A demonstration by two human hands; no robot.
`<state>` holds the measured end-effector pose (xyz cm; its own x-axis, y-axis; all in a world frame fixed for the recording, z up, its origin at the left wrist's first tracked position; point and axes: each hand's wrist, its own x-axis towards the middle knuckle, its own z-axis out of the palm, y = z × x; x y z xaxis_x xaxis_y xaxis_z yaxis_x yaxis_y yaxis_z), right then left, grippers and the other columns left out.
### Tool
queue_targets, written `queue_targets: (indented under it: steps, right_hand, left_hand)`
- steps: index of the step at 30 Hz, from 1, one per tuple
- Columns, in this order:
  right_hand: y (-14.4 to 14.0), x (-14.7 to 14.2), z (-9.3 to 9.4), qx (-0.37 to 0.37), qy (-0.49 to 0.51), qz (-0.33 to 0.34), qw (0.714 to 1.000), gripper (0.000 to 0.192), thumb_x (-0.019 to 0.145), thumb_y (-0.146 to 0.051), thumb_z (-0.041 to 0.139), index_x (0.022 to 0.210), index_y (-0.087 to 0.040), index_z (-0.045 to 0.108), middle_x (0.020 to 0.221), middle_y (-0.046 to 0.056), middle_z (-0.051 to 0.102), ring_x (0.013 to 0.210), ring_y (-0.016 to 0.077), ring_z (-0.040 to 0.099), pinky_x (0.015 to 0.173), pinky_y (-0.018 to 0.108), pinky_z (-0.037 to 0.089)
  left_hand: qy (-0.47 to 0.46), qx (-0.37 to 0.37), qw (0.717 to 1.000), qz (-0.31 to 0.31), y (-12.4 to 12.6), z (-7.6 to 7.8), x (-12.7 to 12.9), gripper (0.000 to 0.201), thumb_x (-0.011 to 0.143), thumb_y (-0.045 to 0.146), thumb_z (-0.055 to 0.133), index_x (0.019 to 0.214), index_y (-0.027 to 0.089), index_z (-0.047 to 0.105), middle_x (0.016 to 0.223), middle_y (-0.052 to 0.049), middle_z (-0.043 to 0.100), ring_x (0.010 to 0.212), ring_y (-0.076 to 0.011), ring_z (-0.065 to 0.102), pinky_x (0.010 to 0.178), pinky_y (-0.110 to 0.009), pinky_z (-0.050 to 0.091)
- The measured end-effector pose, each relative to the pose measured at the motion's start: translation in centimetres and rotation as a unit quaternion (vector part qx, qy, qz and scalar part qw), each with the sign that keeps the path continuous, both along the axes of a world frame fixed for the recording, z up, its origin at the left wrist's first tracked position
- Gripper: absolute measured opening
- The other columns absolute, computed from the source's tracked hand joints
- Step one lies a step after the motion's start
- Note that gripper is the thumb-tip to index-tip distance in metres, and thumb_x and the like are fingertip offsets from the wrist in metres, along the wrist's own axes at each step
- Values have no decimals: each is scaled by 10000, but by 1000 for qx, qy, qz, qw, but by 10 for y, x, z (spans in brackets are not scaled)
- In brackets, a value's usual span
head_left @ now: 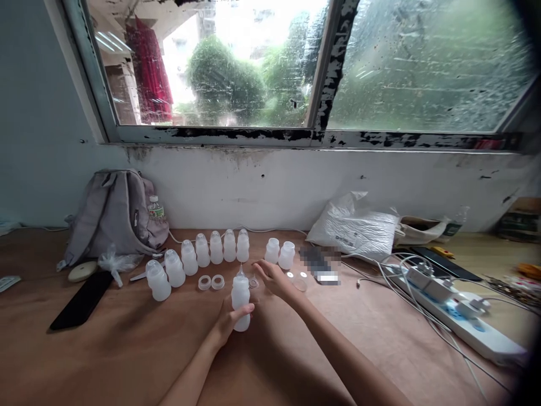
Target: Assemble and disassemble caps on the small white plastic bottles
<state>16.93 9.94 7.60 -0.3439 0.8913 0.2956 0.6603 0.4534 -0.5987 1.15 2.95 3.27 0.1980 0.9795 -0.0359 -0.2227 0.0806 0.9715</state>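
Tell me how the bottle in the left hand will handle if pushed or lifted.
The bottle looks translucent, thin plastic and seemingly empty, so probably light and slightly squeezable. It stands tall on a narrow base, gripped low by the left hand, so a push up high could tip it.

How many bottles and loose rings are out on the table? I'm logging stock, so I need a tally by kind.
Capped bottles in the curved row: 7
Bottles standing as a pair: 2
Bottle in the left hand: 1
Loose white rings: 2
Total: 12
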Motion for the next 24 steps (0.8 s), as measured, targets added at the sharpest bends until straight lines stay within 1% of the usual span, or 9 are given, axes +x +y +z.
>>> queue_targets:
  steps: [1, 3, 6, 8, 11, 16, 18, 21, 24]
  right_hand:
    - [-6, -8, 3, -27, 66, 31, 997, 311, 879, -359, 337, 963, -187, 582, 898, 45, 636, 820, 183, 577, 717, 276, 418]
    - [-17, -24, 5, -96, 173, 84, 977, 329, 841, -427, 407, 1027, -197, 552, 982, 45, 620, 898, 191, 568, 738, 280, 434]
    - [-31, -43, 2, -162, 248, 89, 951, 350, 721, -431, 585, 965, -179, 579, 982, 58, 620, 923, 201, 565, 766, 288, 432]
    - [-36, -49, -1, -209, 282, 71, 934, 311, 664, -404, 643, 849, -158, 598, 875, 58, 643, 850, 199, 587, 728, 284, 439]
    - [-38, -51, -3, -285, 331, 74, 897, 242, 626, -353, 668, 727, -150, 584, 719, 39, 652, 737, 185, 602, 653, 269, 441]
    - [-43, -48, 2, -292, 383, 86, 872, 200, 630, -324, 666, 660, -151, 571, 616, 24, 635, 698, 174, 598, 649, 267, 432]
    - [-46, -47, 5, -310, 403, 115, 853, 202, 650, -334, 657, 677, -152, 574, 624, 30, 636, 776, 191, 599, 706, 287, 429]
    - [-48, -43, 11, -347, 404, 203, 821, 248, 685, -364, 628, 802, -147, 603, 773, 63, 656, 894, 207, 579, 819, 339, 395]
    - [-42, -35, 10, -360, 366, 290, 808, 420, 670, -412, 638, 1005, -164, 582, 991, 85, 615, 1007, 216, 522, 892, 367, 350]
  left_hand:
    - [6, 8, 1000, 4, 0, 0, 0, 270, 607, 319, 667, 769, 131, 563, 607, -9, 557, 514, -127, 514, 506, -249, 381]
    - [28, 39, 999, 15, 0, 0, 1, 234, 604, 301, 667, 726, 134, 558, 590, -9, 548, 522, -129, 498, 514, -251, 367]
    - [76, 73, 994, 33, -4, 1, 5, 200, 573, 230, 675, 709, 141, 559, 628, -15, 554, 572, -141, 494, 535, -251, 358]
    - [77, 37, 996, 24, -10, 3, 9, 157, 577, 199, 649, 686, 149, 549, 613, -9, 540, 561, -141, 493, 525, -252, 356]
    - [26, -52, 998, -18, -19, 9, 13, 93, 583, 170, 588, 633, 156, 510, 553, 9, 504, 487, -127, 479, 477, -249, 348]
    - [-70, -81, 990, -93, -24, 9, 10, 96, 567, 129, 533, 661, 129, 517, 559, -2, 520, 469, -108, 489, 455, -228, 343]
    - [-160, -108, 967, -165, -23, 1, 8, 163, 562, 174, 519, 718, 126, 515, 557, 3, 506, 449, -109, 495, 433, -225, 358]
    - [-319, -133, 893, -287, -22, -13, 10, 220, 570, 272, 488, 742, 135, 479, 525, 26, 450, 414, -110, 492, 394, -226, 390]
    - [-387, -112, 843, -356, -21, -19, 9, 198, 588, 281, 481, 728, 144, 450, 506, 32, 426, 415, -111, 494, 389, -225, 418]
